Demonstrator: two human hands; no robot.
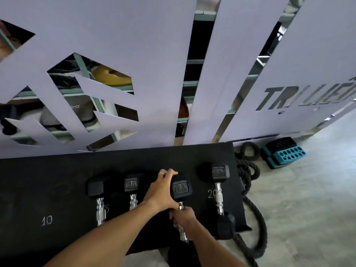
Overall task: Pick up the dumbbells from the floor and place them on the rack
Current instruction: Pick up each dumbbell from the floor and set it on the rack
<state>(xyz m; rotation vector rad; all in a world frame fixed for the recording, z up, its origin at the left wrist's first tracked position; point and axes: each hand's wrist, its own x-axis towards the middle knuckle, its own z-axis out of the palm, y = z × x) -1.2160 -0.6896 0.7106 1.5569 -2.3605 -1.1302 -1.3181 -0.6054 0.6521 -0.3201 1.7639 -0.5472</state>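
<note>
The right hand (184, 218) is clenching the chrome handle of the 20 dumbbell (181, 191), while the left hand (161, 189) is cupping that dumbbell's far head, fingers curled over its top. The dumbbell is lying on the black rack (57, 180), near centre. At 3 o'clock from it another 20 dumbbell (219, 191) is resting; at 9 o'clock the 15 dumbbell (132, 189) is sitting, with one more dumbbell (98, 197) beyond. A black rope (254, 218) is lying at 3 o'clock off the rack.

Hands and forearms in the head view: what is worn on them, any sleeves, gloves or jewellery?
Both forearms are bare to the bottom edge of the frame, with no sleeves and no gloves. The left hand wears a thin, light-coloured ring on one finger. Nothing shows on the right hand or either wrist.
</note>
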